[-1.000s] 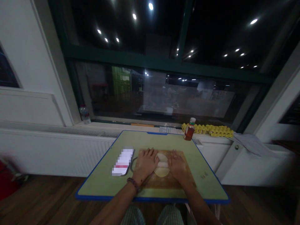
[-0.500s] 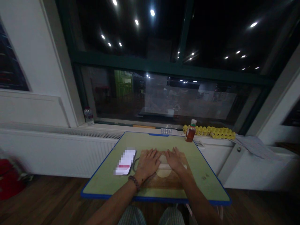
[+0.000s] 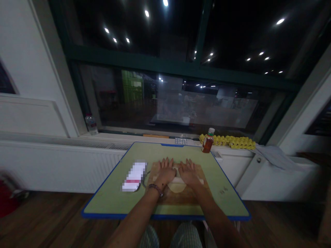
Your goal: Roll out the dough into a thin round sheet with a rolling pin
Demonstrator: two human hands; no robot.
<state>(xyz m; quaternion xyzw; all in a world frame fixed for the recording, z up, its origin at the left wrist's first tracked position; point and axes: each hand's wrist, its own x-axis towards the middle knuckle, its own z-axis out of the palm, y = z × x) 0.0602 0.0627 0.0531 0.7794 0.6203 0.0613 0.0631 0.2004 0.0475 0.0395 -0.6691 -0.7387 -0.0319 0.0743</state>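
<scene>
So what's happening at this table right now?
A seated person presses both the left hand and the right hand, palms flat, on a rolling pin across a round of dough. It lies on a wooden board on a green table. A capped bottle stands on the sill behind.
</scene>
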